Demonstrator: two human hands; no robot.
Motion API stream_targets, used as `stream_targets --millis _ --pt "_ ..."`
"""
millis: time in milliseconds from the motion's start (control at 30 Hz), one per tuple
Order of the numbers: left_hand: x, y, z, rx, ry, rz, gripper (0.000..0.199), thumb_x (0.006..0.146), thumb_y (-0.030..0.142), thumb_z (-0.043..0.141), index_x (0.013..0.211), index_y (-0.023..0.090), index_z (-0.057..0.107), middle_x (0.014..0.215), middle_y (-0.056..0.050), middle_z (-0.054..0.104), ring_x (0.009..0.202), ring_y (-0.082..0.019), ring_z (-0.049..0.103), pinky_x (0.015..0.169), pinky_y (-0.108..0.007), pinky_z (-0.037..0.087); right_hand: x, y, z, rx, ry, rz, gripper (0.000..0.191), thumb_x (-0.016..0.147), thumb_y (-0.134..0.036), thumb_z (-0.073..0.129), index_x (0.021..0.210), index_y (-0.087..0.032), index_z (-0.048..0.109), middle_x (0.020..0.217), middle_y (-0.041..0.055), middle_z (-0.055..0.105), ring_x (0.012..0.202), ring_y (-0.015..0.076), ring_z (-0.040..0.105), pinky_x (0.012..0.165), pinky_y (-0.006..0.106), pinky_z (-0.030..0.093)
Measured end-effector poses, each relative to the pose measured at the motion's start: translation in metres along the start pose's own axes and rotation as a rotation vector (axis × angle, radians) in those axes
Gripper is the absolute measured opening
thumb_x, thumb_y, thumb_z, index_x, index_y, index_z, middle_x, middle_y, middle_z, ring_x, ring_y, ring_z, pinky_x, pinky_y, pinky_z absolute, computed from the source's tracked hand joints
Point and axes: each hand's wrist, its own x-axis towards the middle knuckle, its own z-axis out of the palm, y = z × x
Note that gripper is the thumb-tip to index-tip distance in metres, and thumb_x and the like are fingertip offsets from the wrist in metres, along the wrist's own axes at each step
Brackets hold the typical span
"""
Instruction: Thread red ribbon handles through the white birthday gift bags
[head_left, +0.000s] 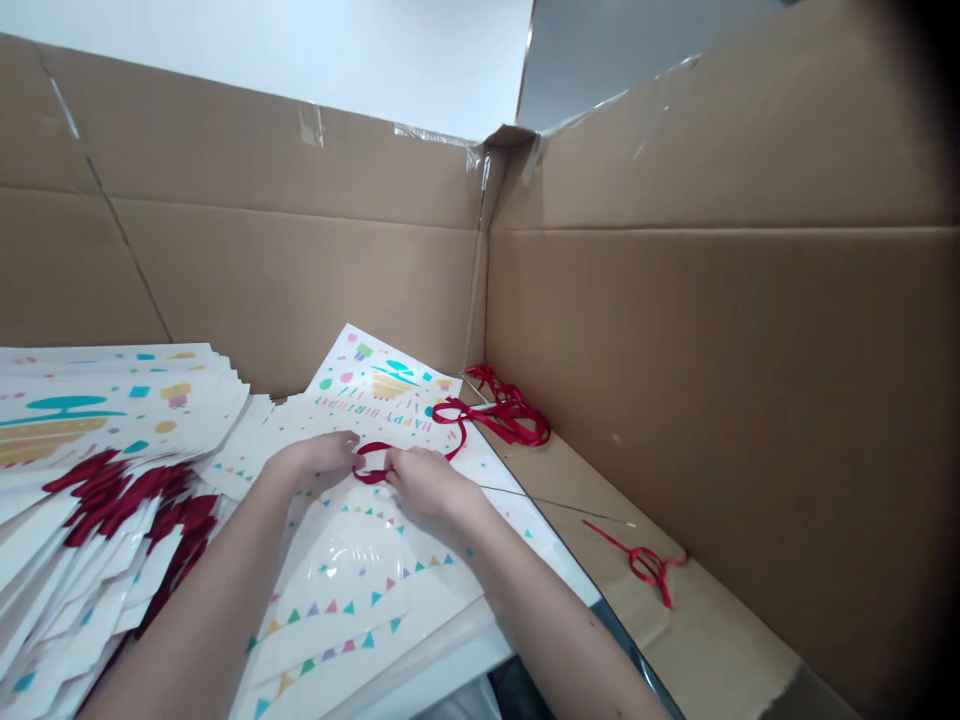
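A dark red ribbon (373, 447) makes a loop between my two hands, over white birthday-print paper bags (330, 560) lying flat. My left hand (319, 457) is closed on the loop's left side, fingertips pinched. The loop's right side is pinched in my right hand (429, 482), a short way to the right. From behind the right wrist a thin metal rod (555, 497) runs out over the edge of the bags. The topmost bags have coloured triangles, and one (390, 385) at the back reads "HAPPY BIRTHDAY". My palms are hidden.
At left lies a fanned stack of similar bags (142, 405) with dark red ribbon handles (131, 495). A heap of red ribbon (517, 420) sits in the back corner; a knotted red piece (649, 565) lies at right. Tall cardboard walls (315, 270) enclose the back and right.
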Motion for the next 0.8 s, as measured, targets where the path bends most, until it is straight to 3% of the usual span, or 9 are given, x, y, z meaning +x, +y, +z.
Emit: stream_targets --millis 67,133,200,267,367,500,633,700,800 --pt "-0.001 0.002 0.004 -0.002 -0.044 -0.041 0.087 0.070 0.070 0.065 0.141 0.020 0.058 0.151 -0.015 0.052 0.131 -0.039 0.057 0.099 -0.043 0.053 -0.003 0.022 -0.007 -0.027 -0.011 0.119 0.025 0.098 -0.025 0.045 0.105 -0.017 0.068 0.105 0.0129 0.072 0.090 0.0239 0.067 0.070 0.028 0.040" --pt "-0.004 0.006 0.006 0.010 -0.068 -0.079 0.094 0.073 0.078 0.057 0.147 0.022 0.051 0.162 -0.014 0.036 0.145 -0.040 0.041 0.110 -0.048 0.046 -0.006 0.044 -0.015 -0.056 -0.014 0.285 0.026 0.098 -0.024 0.045 0.109 -0.017 0.068 0.110 0.0131 0.072 0.096 0.0241 0.067 0.074 0.028 0.041" --pt "-0.006 0.010 0.006 0.040 -0.056 -0.099 0.090 0.081 0.079 0.044 0.150 0.022 0.048 0.167 -0.011 0.026 0.153 -0.038 0.025 0.119 -0.052 0.034 -0.012 0.064 -0.023 -0.083 0.000 0.412 0.028 0.096 -0.020 0.046 0.112 -0.015 0.069 0.113 0.0161 0.071 0.099 0.0263 0.067 0.076 0.029 0.043" --pt "-0.008 0.013 0.006 0.083 -0.024 -0.094 0.081 0.089 0.073 0.034 0.150 0.021 0.048 0.167 -0.011 0.024 0.156 -0.035 0.018 0.123 -0.056 0.024 -0.019 0.080 -0.031 -0.100 0.020 0.504 0.030 0.094 -0.016 0.045 0.113 -0.013 0.069 0.114 0.0194 0.071 0.101 0.0287 0.067 0.077 0.031 0.044" --pt "-0.006 0.016 0.008 0.154 0.028 -0.052 0.068 0.093 0.061 0.034 0.141 0.018 0.057 0.163 -0.015 0.035 0.151 -0.038 0.030 0.120 -0.058 0.026 -0.029 0.089 -0.039 -0.110 0.061 0.600 0.033 0.094 -0.011 0.042 0.116 -0.013 0.067 0.116 0.0202 0.070 0.103 0.0291 0.067 0.076 0.032 0.043" --pt "-0.002 0.035 0.010 0.067 0.037 0.087 0.060 0.091 0.063 0.039 0.119 0.020 0.069 0.140 -0.015 0.061 0.125 -0.035 0.059 0.103 -0.044 0.046 -0.034 0.077 -0.045 -0.086 0.186 0.572 0.028 0.099 -0.018 0.041 0.113 -0.015 0.065 0.111 0.0177 0.070 0.100 0.0281 0.068 0.072 0.030 0.041" --pt "-0.008 0.083 0.030 -0.017 -0.063 0.281 0.042 0.089 0.052 0.048 0.098 0.020 0.074 0.110 -0.013 0.074 0.094 -0.031 0.069 0.084 -0.039 0.052 -0.031 0.055 -0.044 -0.079 0.266 0.502 0.028 0.103 -0.027 0.039 0.114 -0.016 0.062 0.109 0.0157 0.071 0.098 0.0277 0.068 0.071 0.030 0.039" --pt "-0.014 0.110 0.046 -0.106 -0.122 0.466 0.035 0.087 0.041 0.052 0.105 0.020 0.073 0.107 -0.011 0.075 0.094 -0.028 0.069 0.084 -0.036 0.052 -0.029 0.047 -0.043 -0.102 0.285 0.462 0.027 0.104 -0.027 0.039 0.114 -0.017 0.061 0.107 0.0143 0.071 0.095 0.0263 0.068 0.071 0.030 0.038" --pt "-0.023 0.139 0.063 -0.239 -0.304 0.669 0.038 0.087 0.029 0.050 0.119 0.022 0.069 0.112 -0.007 0.074 0.096 -0.024 0.069 0.084 -0.033 0.053 -0.030 0.041 -0.040 -0.090 0.298 0.381 0.026 0.103 -0.027 0.040 0.114 -0.018 0.062 0.105 0.0118 0.072 0.094 0.0239 0.066 0.070 0.029 0.036"
